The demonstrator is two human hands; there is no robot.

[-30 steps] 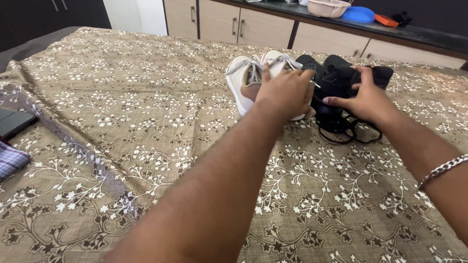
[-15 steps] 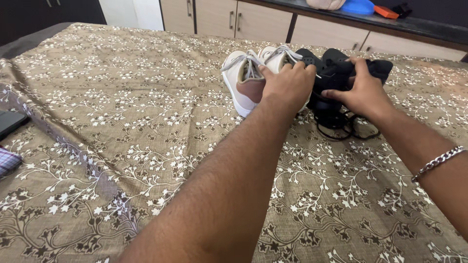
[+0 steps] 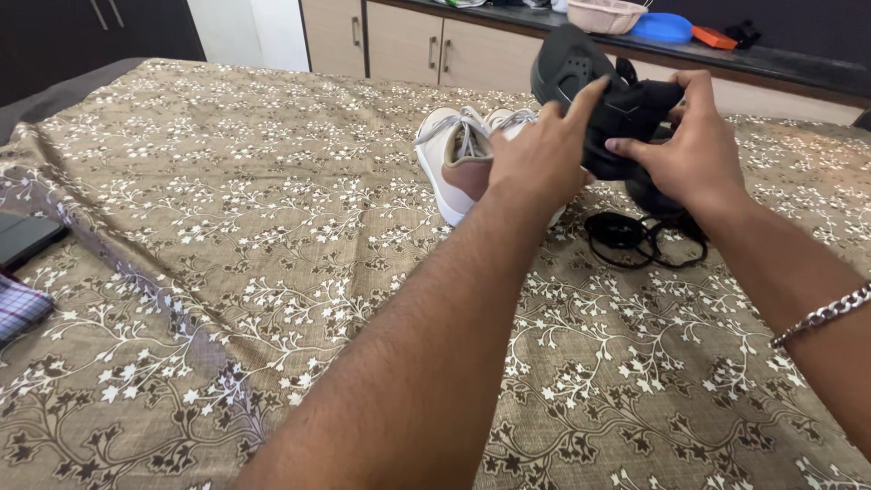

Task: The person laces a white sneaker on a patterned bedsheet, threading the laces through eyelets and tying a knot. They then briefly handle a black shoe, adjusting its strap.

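Note:
My left hand (image 3: 543, 156) and my right hand (image 3: 682, 145) both grip a black shoe (image 3: 590, 91) and hold it up above the bed. Its toe points up and to the left. A second black shoe (image 3: 655, 198) lies on the bed under my right hand, mostly hidden. Loose black laces (image 3: 640, 240) curl on the bedspread just below it. A pair of white shoes (image 3: 455, 159) with grey laces stands on the bed just left of my left hand.
The bed has a brown floral bedspread (image 3: 272, 272). A dark phone (image 3: 23, 238) and checked cloth (image 3: 18, 307) lie at the left edge. Behind the bed runs a cabinet (image 3: 454, 50) with a dark counter holding a pink basket (image 3: 606, 14), a blue lid (image 3: 667, 27) and an orange object (image 3: 717, 38).
Both hands closed on one black shoe and lifted it off the bed, tipping its toe upward. The white shoes stayed where they were.

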